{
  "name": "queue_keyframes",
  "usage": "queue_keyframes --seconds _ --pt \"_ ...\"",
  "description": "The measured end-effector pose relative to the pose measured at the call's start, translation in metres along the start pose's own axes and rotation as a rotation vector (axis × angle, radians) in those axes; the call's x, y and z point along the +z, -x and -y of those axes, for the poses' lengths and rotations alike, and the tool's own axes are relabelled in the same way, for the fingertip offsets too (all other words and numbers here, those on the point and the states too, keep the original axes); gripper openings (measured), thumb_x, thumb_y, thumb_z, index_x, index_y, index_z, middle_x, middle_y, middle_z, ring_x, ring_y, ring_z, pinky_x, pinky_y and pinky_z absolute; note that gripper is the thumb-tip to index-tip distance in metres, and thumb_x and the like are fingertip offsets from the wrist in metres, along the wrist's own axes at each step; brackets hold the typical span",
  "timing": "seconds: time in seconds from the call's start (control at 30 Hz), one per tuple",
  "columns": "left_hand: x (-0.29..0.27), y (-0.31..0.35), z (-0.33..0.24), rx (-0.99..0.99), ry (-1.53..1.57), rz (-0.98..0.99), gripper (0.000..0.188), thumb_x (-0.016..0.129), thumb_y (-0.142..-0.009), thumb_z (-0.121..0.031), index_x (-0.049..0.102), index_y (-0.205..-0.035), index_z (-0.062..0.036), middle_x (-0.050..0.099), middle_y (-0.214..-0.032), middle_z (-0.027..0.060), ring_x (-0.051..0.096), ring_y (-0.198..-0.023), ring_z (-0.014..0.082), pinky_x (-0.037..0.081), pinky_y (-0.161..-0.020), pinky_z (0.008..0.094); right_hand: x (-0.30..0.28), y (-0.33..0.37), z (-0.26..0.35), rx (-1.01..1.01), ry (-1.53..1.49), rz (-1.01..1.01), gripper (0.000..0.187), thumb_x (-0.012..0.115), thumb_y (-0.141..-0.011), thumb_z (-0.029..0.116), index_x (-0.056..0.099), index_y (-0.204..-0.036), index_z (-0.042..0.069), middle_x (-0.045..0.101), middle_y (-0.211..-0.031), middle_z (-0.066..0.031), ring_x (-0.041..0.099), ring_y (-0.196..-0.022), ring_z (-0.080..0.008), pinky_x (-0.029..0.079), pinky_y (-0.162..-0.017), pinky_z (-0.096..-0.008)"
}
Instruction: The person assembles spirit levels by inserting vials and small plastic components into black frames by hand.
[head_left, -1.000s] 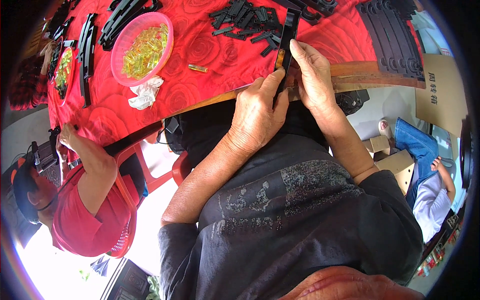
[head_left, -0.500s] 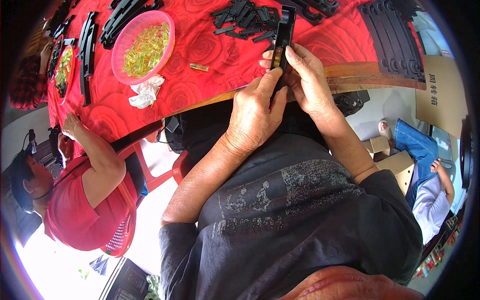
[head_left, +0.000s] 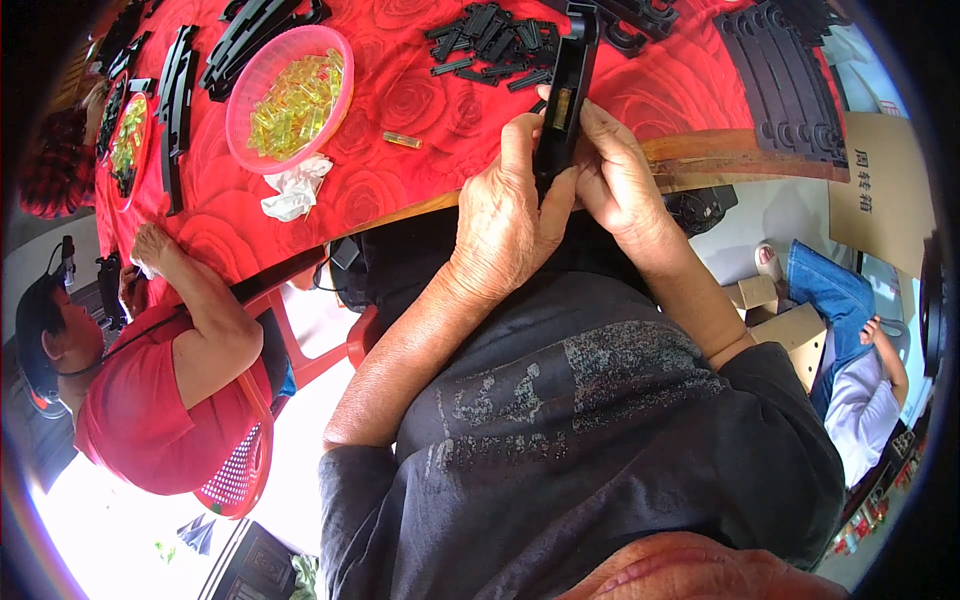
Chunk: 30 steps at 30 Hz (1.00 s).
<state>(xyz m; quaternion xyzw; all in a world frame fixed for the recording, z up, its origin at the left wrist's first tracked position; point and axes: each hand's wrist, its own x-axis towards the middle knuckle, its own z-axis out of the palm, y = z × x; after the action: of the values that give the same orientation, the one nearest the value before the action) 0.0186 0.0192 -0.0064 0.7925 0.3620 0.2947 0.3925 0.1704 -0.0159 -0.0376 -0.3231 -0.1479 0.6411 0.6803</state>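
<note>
Above the table's near edge, a long black plastic housing [head_left: 573, 72] is held up at a slant, its open side toward me. Inside its slot shows a short yellow see-through tube [head_left: 563, 106]. My left hand [head_left: 503, 222] grips the lower end, with its index finger along the left side and its thumb below. From the right, my right hand [head_left: 622, 180] closes round the housing, its thumb at the edge and its other fingers partly hidden behind. A loose yellow tube [head_left: 402, 140] lies on the red cloth to the left.
A pink basket [head_left: 236, 140] of yellow tubes stands left of my hands, beside crumpled white tissue [head_left: 296, 190]. Small black strips [head_left: 490, 40] are piled beyond. More black housings [head_left: 785, 90] lie at right. A co-worker in red [head_left: 150, 410] sits at left; another person [head_left: 850, 400] is at right.
My left index finger has lifted off the slot to the housing's left side, so the yellow tube shows more. The housing has shifted slightly. The co-worker at left has moved a little.
</note>
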Motion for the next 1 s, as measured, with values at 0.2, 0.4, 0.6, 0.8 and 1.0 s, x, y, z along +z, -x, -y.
queue_keyframes --seconds 0.2,0.4,0.6,0.8,1.0 --pt "-0.005 -0.001 -0.007 0.019 0.071 0.083 0.051 0.073 -0.088 -0.016 0.045 -0.128 -0.0021 0.07 -0.086 0.0196 0.071 -0.075 0.0368 0.056 -0.06 0.0446 -0.021 -0.008 0.004 -0.08 -0.052 0.052 0.049 0.048 -0.107 0.036 0.052 -0.139 -0.002 0.068 -0.109 -0.0088 0.068 -0.099 -0.0187 0.056 -0.091 -0.0328" --pt "-0.007 -0.034 0.027 0.19 -0.123 -0.171 0.01 0.066 -0.089 -0.006 0.063 -0.097 -0.0011 0.066 -0.083 0.0195 0.066 -0.073 0.04 0.053 -0.062 0.0462 -0.027 -0.01 0.01 -0.272 -0.055 -0.117 0.047 0.049 -0.107 0.033 0.053 -0.135 -0.005 0.066 -0.108 -0.011 0.066 -0.1 -0.0212 0.057 -0.093 -0.0372" --pt "-0.003 -0.062 0.048 0.14 -0.388 -0.15 0.01 0.069 -0.087 -0.01 0.069 -0.095 -0.0043 0.066 -0.091 0.0163 0.067 -0.08 0.0392 0.053 -0.067 0.0469 -0.023 -0.012 0.007 -0.254 -0.081 -0.151 0.037 0.051 -0.106 0.031 0.06 -0.121 -0.001 0.069 -0.106 -0.0126 0.068 -0.1 -0.0225 0.056 -0.093 -0.0379" --pt "0.005 -0.071 0.051 0.151 -0.46 -0.136 0.013 0.069 -0.087 -0.017 0.064 -0.089 -0.005 0.063 -0.086 0.0171 0.067 -0.076 0.0384 0.054 -0.064 0.0488 -0.021 -0.01 0.007 -0.237 -0.061 -0.153 0.036 0.05 -0.107 0.03 0.06 -0.121 -0.001 0.069 -0.107 -0.0134 0.068 -0.101 -0.0228 0.056 -0.093 -0.0378" --pt "0.009 -0.077 0.057 0.118 -0.545 -0.14 0.013 0.069 -0.088 -0.019 0.066 -0.09 -0.0061 0.067 -0.087 0.0151 0.067 -0.078 0.0394 0.054 -0.066 0.0479 -0.021 -0.01 0.005 -0.23 -0.048 -0.136 0.035 0.05 -0.107 0.031 0.06 -0.121 0.0 0.069 -0.107 -0.0131 0.069 -0.1 -0.0221 0.056 -0.092 -0.037"
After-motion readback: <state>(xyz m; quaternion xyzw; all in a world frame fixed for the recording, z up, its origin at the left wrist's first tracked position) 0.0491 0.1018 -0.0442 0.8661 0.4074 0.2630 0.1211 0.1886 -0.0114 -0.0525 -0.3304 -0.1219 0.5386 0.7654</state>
